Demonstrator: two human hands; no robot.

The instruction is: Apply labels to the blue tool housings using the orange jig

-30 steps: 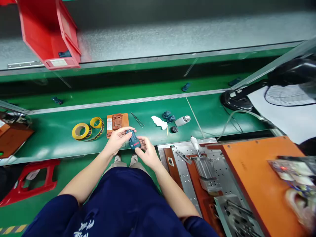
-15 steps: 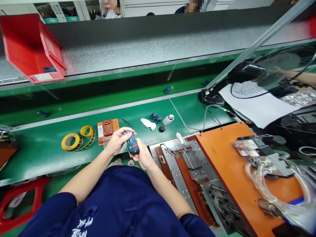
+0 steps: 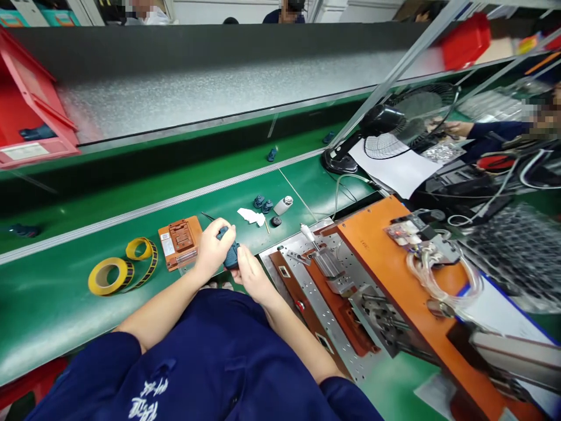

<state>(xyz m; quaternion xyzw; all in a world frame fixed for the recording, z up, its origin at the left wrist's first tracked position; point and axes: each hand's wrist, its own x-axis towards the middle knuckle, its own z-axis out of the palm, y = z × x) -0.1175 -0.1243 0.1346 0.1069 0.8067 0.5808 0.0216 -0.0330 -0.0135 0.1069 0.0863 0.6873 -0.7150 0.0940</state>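
Head view, hands [image 3: 210, 250], blue part [image 3: 231, 258] partly covered

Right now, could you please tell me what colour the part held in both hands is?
The held part is dark blue; the head view shows it best.

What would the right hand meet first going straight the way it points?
The dark blue part, which the right hand seems to touch; past that, probably the left hand, though depth is unclear.
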